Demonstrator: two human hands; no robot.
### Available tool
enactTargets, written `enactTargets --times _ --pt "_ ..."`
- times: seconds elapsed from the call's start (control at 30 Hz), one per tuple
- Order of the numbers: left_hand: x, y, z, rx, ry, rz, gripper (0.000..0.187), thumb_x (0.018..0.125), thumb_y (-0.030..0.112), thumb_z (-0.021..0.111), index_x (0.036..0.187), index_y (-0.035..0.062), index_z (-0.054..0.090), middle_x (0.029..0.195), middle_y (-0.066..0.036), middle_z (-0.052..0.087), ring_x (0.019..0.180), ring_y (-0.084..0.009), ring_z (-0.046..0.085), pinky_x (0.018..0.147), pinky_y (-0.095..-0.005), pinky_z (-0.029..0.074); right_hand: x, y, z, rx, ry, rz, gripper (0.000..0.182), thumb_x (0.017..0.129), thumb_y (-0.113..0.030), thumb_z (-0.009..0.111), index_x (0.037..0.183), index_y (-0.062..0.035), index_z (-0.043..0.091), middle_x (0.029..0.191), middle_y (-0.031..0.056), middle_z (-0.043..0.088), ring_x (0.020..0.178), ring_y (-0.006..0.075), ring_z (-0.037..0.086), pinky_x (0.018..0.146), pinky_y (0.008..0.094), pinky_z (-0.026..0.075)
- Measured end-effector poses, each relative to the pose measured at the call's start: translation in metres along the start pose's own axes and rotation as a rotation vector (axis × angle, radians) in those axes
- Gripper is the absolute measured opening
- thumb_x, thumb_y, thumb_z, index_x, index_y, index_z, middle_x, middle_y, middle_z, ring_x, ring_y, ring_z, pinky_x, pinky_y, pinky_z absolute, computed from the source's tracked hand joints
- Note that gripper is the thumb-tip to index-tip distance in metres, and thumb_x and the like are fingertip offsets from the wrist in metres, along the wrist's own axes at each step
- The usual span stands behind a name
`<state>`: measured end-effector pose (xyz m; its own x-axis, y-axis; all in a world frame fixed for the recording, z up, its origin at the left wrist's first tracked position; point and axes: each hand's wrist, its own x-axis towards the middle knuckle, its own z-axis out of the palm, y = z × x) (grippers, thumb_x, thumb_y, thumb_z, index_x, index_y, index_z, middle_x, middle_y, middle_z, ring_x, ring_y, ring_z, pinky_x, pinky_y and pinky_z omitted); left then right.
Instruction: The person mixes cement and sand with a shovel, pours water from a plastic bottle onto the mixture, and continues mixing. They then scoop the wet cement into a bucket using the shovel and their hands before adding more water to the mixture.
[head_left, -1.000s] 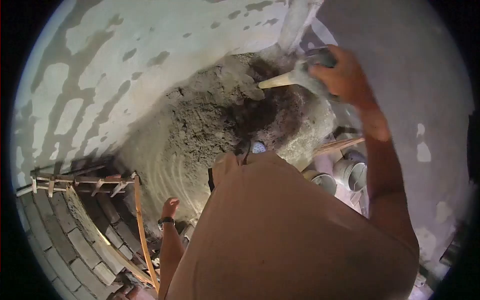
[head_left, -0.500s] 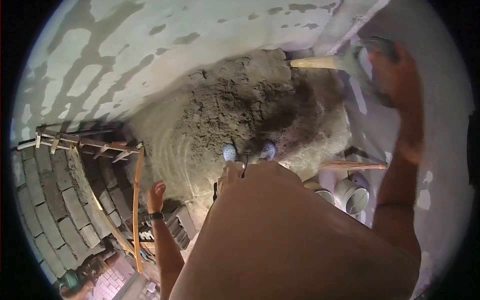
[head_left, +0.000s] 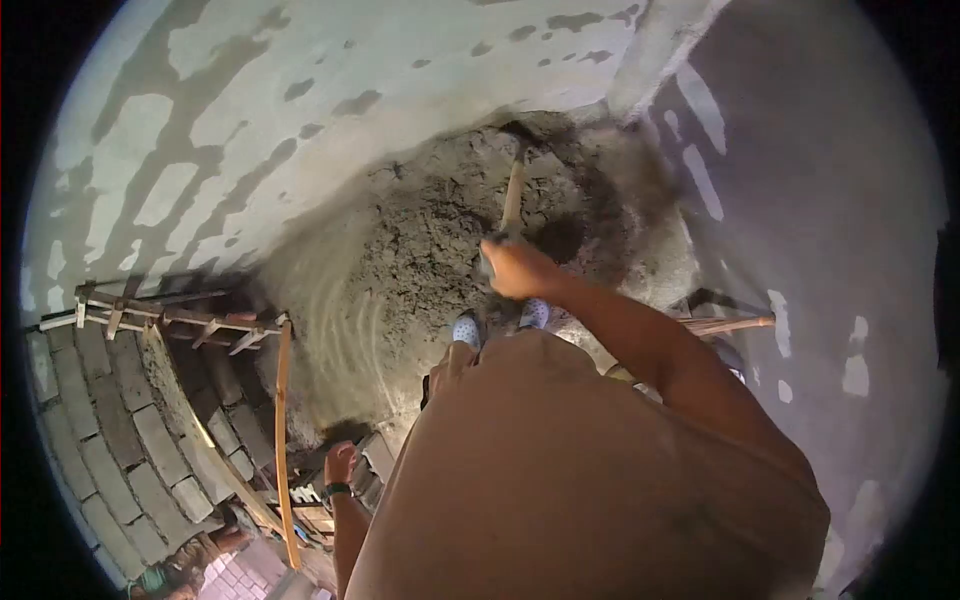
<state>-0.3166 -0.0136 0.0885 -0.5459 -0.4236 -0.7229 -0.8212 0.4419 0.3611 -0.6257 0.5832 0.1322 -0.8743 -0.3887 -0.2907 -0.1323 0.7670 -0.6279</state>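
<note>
My right hand (head_left: 522, 268) is closed round the grip of a shovel, just in front of my feet. The pale wooden shaft (head_left: 514, 195) runs up from the hand, and the blade is sunk in the far part of a grey mortar pile (head_left: 430, 215), mostly hidden. My left hand (head_left: 341, 463) hangs low at the left with a dark band on the wrist. Its fingers look curled, and whether anything is between them is too small to tell.
A wooden frame (head_left: 283, 430) and a brick wall (head_left: 120, 430) stand at the left. Plastered walls (head_left: 820, 220) enclose the back and right. A bundle of thin sticks (head_left: 735, 324) lies at the right, beside partly hidden buckets. My shoes (head_left: 466, 330) are at the pile's near edge.
My right hand has swung from the upper right down to the middle with the shovel, whose blade now meets the pile. My left hand has moved lower and slightly right.
</note>
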Motion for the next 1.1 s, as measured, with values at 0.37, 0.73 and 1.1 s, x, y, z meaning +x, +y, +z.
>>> enactTargets --times 0.37,0.73,1.1 --pt "0.165 0.072 -0.023 0.024 -0.179 0.632 0.03 0.094 0.022 0.068 0.117 0.003 0.065 0.109 -0.008 0.069 0.104 -0.02 0.067 0.087 -0.0335 0.053 -0.149 -0.022 -0.106 0.141 0.419 0.414 0.045 0.075 -0.024 0.074 0.119 -0.0124 0.068 0.097 0.0138 0.072 0.096 0.0267 0.07 0.082 0.0393 0.054" --pt "0.178 0.007 -0.064 0.072 -0.263 0.243 0.026 0.095 0.014 0.063 0.118 0.0014 0.065 0.106 -0.008 0.069 0.095 -0.0178 0.066 0.084 -0.0312 0.054 -0.201 -0.067 -0.061 0.791 1.007 0.73 0.031 0.079 -0.024 0.08 0.099 -0.0045 0.066 0.072 -0.0018 0.058 0.057 0.0118 0.052 0.051 0.0283 0.043" --pt "0.142 0.156 0.038 0.549 -0.46 0.981 0.056 0.09 0.032 0.072 0.134 0.0016 0.055 0.123 -0.019 0.067 0.118 -0.0306 0.063 0.098 -0.04 0.049 -0.115 -0.182 0.079 0.4 1.018 0.735 0.078 0.087 -0.051 0.068 0.131 0.0086 0.045 0.117 0.0335 0.061 0.101 0.0439 0.065 0.088 0.0495 0.052"
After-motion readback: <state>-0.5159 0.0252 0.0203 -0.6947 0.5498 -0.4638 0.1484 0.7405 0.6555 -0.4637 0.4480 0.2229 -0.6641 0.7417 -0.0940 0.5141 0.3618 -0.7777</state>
